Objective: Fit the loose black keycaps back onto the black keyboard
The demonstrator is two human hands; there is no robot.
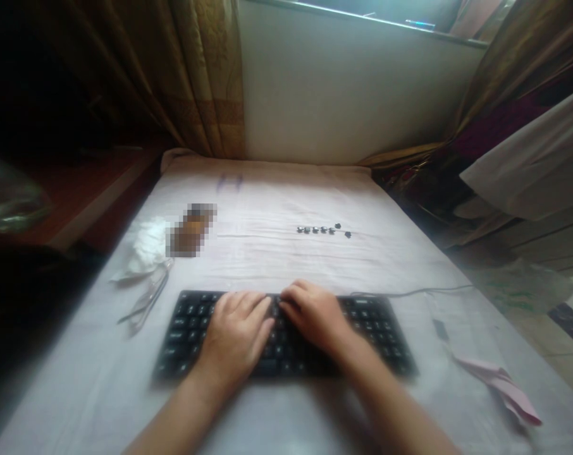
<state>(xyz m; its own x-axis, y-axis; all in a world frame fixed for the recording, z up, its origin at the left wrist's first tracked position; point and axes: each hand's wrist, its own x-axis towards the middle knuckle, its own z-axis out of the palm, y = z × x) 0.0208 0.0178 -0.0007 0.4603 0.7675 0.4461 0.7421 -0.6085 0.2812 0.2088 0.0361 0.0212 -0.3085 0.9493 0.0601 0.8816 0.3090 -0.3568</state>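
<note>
A black keyboard (pixel 376 328) lies on the white cloth in front of me. My left hand (pixel 239 322) rests palm down on its left half, fingers stretched forward and thumb apart. On the upper middle keys lies my right hand (pixel 315 313), its fingers bent towards the left and slightly apart. I see nothing held in either hand, though the undersides of both are hidden. Beyond the keyboard, several small silvery pieces (pixel 315 230) sit in a row, with two small dark pieces (pixel 348 234) at its right end.
A cable (pixel 410 293) runs right from the keyboard across the cloth-covered surface (pixel 248 265). To the left are a crumpled white bundle (pixel 148 246), a pixelated brown item (pixel 190 234) and thin cords (pixel 148 303). A pink strip (pixel 499 379) lies at the right. Curtains (pixel 210 82) hang behind.
</note>
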